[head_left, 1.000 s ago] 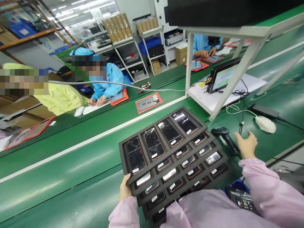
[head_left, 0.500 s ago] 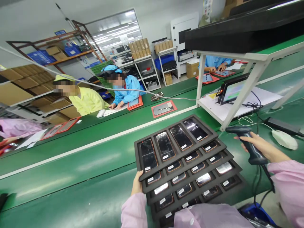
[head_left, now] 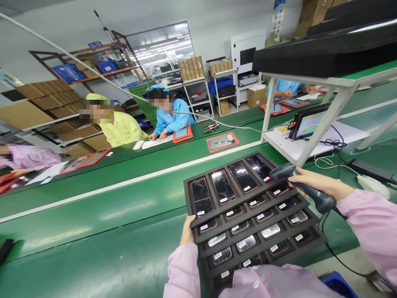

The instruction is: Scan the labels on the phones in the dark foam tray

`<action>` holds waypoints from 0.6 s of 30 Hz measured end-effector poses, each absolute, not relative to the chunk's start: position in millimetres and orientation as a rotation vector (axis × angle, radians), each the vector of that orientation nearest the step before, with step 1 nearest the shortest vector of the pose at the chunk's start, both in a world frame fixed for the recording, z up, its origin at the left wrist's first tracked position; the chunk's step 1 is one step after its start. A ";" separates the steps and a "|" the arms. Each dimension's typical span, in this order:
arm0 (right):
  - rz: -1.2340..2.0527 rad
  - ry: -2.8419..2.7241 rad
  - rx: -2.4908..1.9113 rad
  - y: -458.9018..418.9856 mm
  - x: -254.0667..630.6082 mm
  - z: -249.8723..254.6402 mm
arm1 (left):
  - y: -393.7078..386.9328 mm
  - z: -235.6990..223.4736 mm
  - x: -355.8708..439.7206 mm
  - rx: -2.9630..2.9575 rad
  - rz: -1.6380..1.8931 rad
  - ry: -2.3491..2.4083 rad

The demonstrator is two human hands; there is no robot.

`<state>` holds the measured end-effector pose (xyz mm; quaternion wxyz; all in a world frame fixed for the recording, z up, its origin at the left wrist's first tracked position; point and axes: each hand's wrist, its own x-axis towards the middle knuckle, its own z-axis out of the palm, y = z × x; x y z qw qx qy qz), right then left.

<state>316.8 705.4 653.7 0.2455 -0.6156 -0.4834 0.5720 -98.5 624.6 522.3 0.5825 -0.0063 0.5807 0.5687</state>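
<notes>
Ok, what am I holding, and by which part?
Your right hand grips the scanner by its handle; your left hand seems to hold the top tray at its near left corner.

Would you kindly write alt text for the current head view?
A right hand aims a scanner at the rightmost phone in the top tray of a staggered stack, while the left hand grips its edge. Co-workers are across the green bench.

Green workbench, lengthwise white stripe, red-edged panel, white mouse near white stand, black trays at near side
</notes>
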 end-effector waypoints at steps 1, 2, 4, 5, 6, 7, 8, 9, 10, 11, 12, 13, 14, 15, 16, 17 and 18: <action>1.554 -1.322 -1.682 704.5 315.5 654.0 | 624.7 521.2 -99.3 -0.004 1.331 1.345; 1.548 -1.322 -1.684 703.6 314.3 654.2 | 624.7 519.6 -100.3 0.004 1.328 1.335; 1.543 -1.321 -1.684 702.4 312.3 654.9 | 624.7 515.8 -102.9 0.019 1.316 1.320; 1.542 -1.323 -1.680 702.0 311.6 655.5 | 624.6 514.0 -104.1 0.028 1.312 1.312; 1.540 -1.326 -1.672 701.8 311.0 656.3 | 624.5 512.5 -105.1 0.036 1.311 1.302; 1.539 -1.330 -1.665 701.4 310.2 657.3 | 624.4 511.5 -105.6 0.046 1.316 1.288; 1.539 -1.333 -1.661 700.8 309.0 658.3 | 624.3 511.2 -105.7 0.054 1.321 1.275; 1.541 -1.335 -1.664 699.9 306.9 659.4 | 624.2 511.6 -105.4 0.059 1.329 1.266; 1.548 -1.336 -1.673 698.4 303.8 660.3 | 624.1 512.7 -104.5 0.061 1.336 1.263; 1.558 -1.338 -1.680 696.4 299.5 661.1 | 623.9 514.4 -103.4 0.059 1.343 1.265; 1.579 -1.342 -1.681 693.9 294.0 661.5 | 623.8 516.4 -102.0 0.059 1.348 1.269; 1.606 -1.350 -1.673 691.1 287.4 661.6 | 623.8 518.5 -100.6 0.058 1.355 1.276; 1.632 -1.359 -1.657 688.3 280.1 661.1 | 623.7 520.5 -99.3 0.057 1.361 1.284; 1.654 -1.366 -1.636 685.9 272.4 660.0 | 623.7 522.2 -98.2 0.057 1.368 1.289; 1.671 -1.372 -1.616 684.2 264.9 658.4 | 623.8 523.6 -97.3 0.057 1.372 1.290; 1.681 -1.375 -1.599 683.3 257.9 656.2 | 623.8 524.4 -96.7 0.055 1.377 1.288; 1.684 -1.374 -1.592 683.5 251.8 653.7 | 623.8 524.8 -96.3 0.054 1.382 1.284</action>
